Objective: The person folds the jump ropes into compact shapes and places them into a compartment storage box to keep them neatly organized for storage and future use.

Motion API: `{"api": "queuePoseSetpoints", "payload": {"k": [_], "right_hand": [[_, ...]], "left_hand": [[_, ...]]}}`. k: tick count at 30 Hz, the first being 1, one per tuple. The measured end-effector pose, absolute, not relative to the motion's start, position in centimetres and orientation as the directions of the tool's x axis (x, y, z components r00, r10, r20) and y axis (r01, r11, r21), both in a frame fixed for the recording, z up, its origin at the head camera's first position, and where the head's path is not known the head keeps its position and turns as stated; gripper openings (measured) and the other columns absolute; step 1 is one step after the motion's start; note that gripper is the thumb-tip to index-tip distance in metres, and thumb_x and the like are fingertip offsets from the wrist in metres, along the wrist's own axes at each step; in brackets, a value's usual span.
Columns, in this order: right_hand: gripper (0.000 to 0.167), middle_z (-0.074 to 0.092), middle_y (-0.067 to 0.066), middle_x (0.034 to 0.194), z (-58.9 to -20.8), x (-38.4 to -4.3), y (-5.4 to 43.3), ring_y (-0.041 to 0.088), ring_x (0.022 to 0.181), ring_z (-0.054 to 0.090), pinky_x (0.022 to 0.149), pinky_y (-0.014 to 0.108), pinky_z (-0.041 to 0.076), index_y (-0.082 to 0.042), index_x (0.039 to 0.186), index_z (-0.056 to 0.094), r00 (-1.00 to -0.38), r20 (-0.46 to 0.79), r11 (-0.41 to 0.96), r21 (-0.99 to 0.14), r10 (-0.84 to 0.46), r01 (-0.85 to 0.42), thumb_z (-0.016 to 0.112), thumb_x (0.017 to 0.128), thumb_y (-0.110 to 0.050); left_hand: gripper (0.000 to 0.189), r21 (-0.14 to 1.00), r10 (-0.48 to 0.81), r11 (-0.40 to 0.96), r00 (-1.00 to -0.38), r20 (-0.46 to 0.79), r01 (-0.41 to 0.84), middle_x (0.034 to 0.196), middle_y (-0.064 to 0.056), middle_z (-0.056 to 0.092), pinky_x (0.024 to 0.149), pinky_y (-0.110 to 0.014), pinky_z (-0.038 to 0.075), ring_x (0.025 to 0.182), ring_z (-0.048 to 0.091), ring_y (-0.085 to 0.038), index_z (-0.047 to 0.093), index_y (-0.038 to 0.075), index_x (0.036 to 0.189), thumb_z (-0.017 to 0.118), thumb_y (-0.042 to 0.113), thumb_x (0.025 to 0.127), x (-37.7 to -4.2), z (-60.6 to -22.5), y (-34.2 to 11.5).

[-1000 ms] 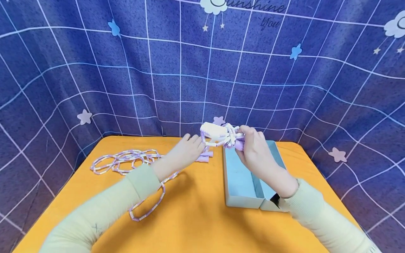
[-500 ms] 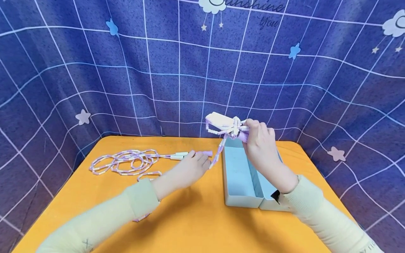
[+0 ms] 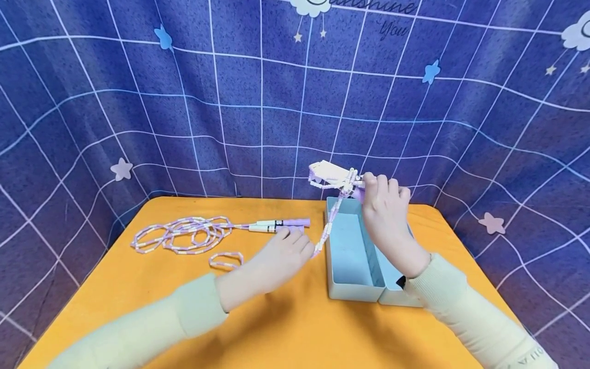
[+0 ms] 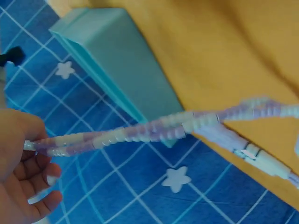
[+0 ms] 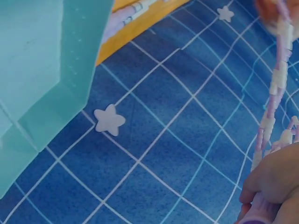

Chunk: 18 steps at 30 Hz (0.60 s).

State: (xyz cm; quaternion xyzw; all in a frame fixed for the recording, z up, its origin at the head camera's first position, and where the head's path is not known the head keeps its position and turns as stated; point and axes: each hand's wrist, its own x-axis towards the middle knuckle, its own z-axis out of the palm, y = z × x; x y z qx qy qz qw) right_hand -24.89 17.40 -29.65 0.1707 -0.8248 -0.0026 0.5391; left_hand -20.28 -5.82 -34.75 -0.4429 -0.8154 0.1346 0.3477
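In the head view my right hand [image 3: 384, 210] is raised over the light blue bins, gripping the handles of a purple-and-white beaded jump rope [image 3: 333, 173] with beaded cord wound about them. A doubled strand of that cord [image 3: 329, 223] slants down to my left hand [image 3: 286, 256], which pinches it low above the table. The left wrist view shows the strand [image 4: 140, 132] leaving the fingers of my left hand [image 4: 28, 163]. A purple handle end [image 5: 261, 210] sticks out below my right hand [image 5: 275, 179] in the right wrist view. The palm side is hidden.
A second beaded jump rope [image 3: 186, 237] lies coiled at the table's back left, its handles [image 3: 272, 224] pointing right. A loose bead loop [image 3: 226, 260] lies by my left forearm. Two blue bins [image 3: 350, 256] stand side by side at right. A patterned curtain [image 3: 276, 102] surrounds the orange table [image 3: 295, 328].
My right hand has risen slightly and moved right with the wound rope. My left hand has dropped away from it and moved lower, stretching the cord strand between both hands.
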Motion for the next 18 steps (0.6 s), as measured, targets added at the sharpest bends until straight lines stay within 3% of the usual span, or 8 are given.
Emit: {"api": "queuePoseSetpoints", "payload": {"k": [6,10,18], "right_hand": [[0.022,0.041,0.016,0.072,-30.6,-25.4,17.9,0.036,0.062,0.041,0.053,0.044,0.028,-0.003,0.106,0.044,-0.357,0.879,0.943,0.25,-0.316,-0.218,0.024,0.098,-0.007],[0.021,0.044,0.017,0.075,-31.3,-25.6,18.1,0.037,0.065,0.044,0.056,0.046,0.031,-0.005,0.105,0.045,-0.339,0.867,0.926,0.3,-0.364,-0.228,0.026,0.097,-0.006],[0.023,0.045,0.017,0.076,-32.4,-25.4,18.3,0.035,0.068,0.043,0.059,0.047,0.032,-0.007,0.107,0.046,-0.362,0.82,0.892,0.366,-0.444,-0.265,0.027,0.096,-0.004]], "left_hand": [[0.018,-0.579,0.828,0.548,-0.297,0.475,0.604,0.082,-0.002,0.053,0.074,-0.033,0.037,0.082,0.051,-0.022,0.055,0.01,0.092,0.038,0.015,0.096,-18.8,-32.6,-5.8],[0.024,-0.605,0.826,0.54,-0.23,0.515,0.585,0.083,-0.003,0.055,0.075,-0.033,0.039,0.088,0.055,-0.023,0.054,0.009,0.089,0.032,0.015,0.098,-18.4,-31.0,-5.7],[0.025,-0.635,0.812,0.542,-0.146,0.565,0.551,0.081,0.0,0.054,0.068,-0.03,0.035,0.075,0.049,-0.019,0.055,0.011,0.087,0.035,0.017,0.099,-18.7,-28.2,-5.6]]}}
